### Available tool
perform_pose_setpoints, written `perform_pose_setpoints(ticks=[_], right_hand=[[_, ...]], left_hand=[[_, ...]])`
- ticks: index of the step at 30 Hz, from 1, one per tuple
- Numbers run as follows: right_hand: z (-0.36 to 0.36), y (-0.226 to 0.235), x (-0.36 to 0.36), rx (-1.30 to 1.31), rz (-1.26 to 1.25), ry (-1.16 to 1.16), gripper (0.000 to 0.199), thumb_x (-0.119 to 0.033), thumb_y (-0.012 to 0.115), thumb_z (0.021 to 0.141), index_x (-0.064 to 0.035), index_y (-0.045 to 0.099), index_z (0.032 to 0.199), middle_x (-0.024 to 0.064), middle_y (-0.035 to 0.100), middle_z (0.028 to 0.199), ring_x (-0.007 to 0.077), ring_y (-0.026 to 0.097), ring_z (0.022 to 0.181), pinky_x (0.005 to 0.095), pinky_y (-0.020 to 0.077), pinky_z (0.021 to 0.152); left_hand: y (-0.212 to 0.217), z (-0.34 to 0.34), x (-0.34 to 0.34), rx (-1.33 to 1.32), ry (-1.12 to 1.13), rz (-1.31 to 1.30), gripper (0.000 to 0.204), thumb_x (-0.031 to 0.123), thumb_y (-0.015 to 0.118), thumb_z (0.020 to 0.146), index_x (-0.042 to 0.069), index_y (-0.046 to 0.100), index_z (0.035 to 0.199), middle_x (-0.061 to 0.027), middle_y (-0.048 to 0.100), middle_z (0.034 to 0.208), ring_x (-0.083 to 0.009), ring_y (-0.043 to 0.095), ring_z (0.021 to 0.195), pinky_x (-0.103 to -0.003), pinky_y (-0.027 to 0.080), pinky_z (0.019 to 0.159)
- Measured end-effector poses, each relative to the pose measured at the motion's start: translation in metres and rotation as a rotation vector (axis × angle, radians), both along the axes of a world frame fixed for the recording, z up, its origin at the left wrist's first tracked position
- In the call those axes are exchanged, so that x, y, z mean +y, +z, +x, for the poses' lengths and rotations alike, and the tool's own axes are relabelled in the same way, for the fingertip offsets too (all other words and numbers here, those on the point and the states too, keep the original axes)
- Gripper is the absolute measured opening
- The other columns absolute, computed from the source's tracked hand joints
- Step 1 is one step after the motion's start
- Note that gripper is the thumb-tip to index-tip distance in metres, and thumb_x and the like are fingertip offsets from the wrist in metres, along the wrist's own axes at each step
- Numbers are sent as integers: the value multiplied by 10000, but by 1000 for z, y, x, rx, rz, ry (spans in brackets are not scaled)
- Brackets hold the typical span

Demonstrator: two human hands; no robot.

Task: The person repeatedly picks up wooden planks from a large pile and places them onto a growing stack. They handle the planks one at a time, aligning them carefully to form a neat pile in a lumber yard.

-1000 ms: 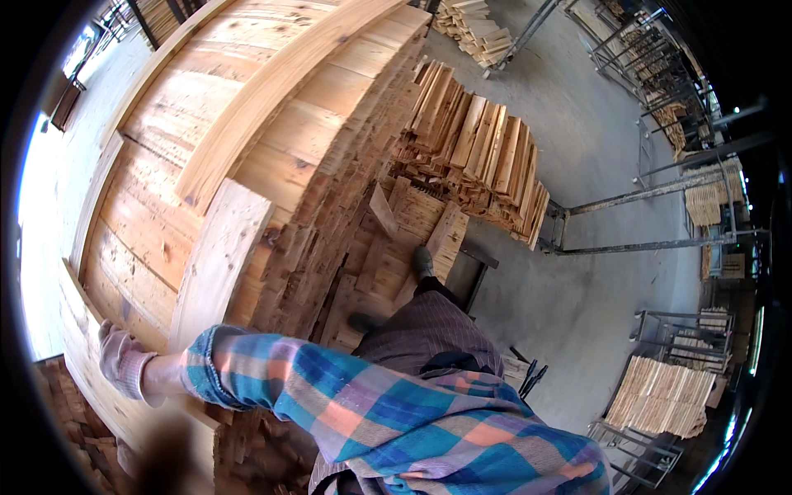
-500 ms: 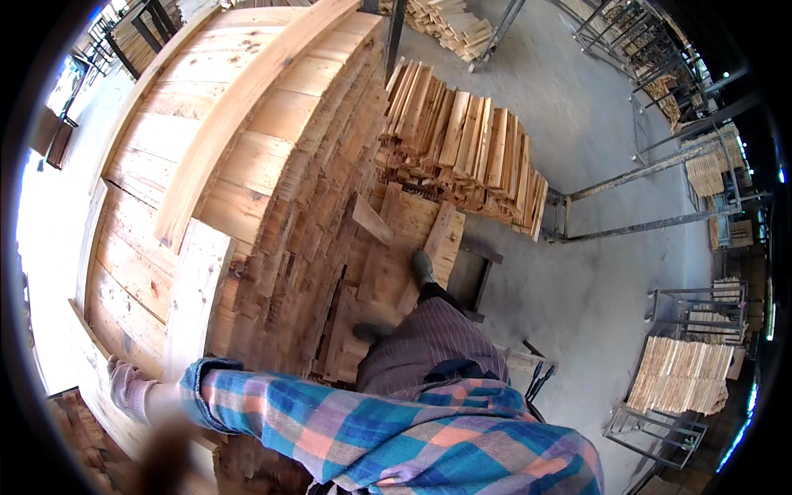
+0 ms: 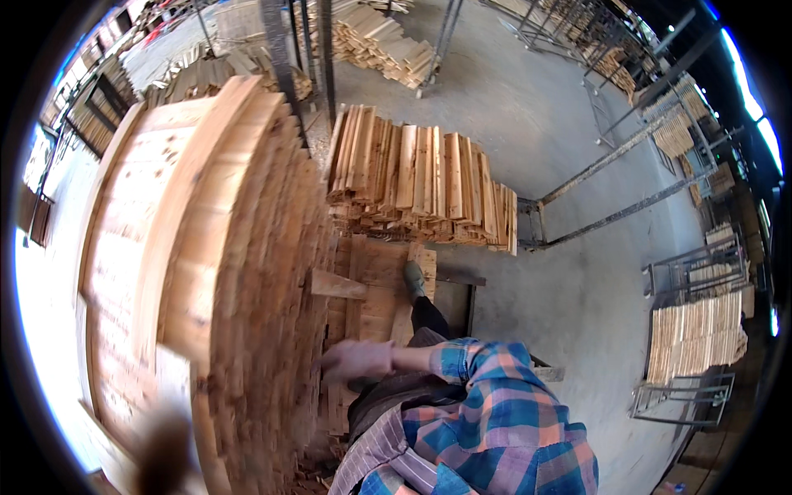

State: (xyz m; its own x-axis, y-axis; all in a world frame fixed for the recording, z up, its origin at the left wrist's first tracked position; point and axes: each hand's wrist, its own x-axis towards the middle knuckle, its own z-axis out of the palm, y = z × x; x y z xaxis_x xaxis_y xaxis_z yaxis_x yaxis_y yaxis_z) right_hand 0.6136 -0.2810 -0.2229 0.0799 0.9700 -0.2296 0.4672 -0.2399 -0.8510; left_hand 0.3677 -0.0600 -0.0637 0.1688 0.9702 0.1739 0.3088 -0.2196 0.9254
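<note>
My right hand (image 3: 359,361) is low in front of my body, with its arm in a rolled-up plaid sleeve (image 3: 495,359). Motion smears its fingers, so I cannot tell whether they hold anything. Beside it on the left rises a tall stack of boards (image 3: 264,272). A long plank (image 3: 186,177) lies lengthwise on top of that stack. A short loose board (image 3: 337,285) sits just beyond the hand, near the stack's base. My left hand is out of view.
A lower pile of short wooden slats (image 3: 412,177) stands ahead. My shoe (image 3: 414,280) is on wooden boards (image 3: 379,276). A metal frame (image 3: 606,177) extends to the right. Another slat stack (image 3: 693,338) sits on a rack at far right. A dark blurred shape covers the lower left.
My right arm has swung back from the left, where its hand was at the plank edge atop the stack. The hand is now near my body, and the view has shifted.
</note>
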Motion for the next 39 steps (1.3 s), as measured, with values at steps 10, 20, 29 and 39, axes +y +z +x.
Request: perform_pose_setpoints(ticks=[10, 20, 29, 39], right_hand=[[266, -285, -174, 948, -127, -1685, 226, -185, 676, 795, -99, 597, 989, 79, 626, 784, 261, 564, 582, 371, 481, 568], [450, -435, -265, 404, -387, -1903, 432, -300, 638, 841, -118, 537, 1220, 217, 581, 1064, 342, 619, 934, 419, 501, 766], [540, -469, -299, 126, -481, -1606, 940, -532, 751, 713, -42, 370, 1419, 297, 532, 1276, 382, 535, 1199, 400, 458, 985], [527, -442, -255, -82, -661, -1567, 723, -468, 740, 685, -55, 556, 1249, 238, 566, 1220, 370, 564, 1125, 437, 464, 942]], left_hand=[[-247, 301, -144, -362, -791, -1321, 278, 261, 441, 997, 74, 555, 1168, -33, 574, 1023, -109, 543, 878, -275, 445, 771], [-533, 576, -171, 298, -679, -1345, 605, 427, 471, 978, 81, 347, 1459, -82, 356, 1495, -243, 358, 1356, -406, 321, 1100], [-636, 714, -218, 267, -477, -1437, 851, 402, 707, 847, 33, 265, 1475, -215, 320, 1467, -365, 373, 1322, -503, 321, 1103], [-639, 699, -251, -38, -483, -1396, 442, 218, 658, 901, 67, 441, 1256, -161, 556, 1124, -318, 610, 972, -405, 562, 772]])
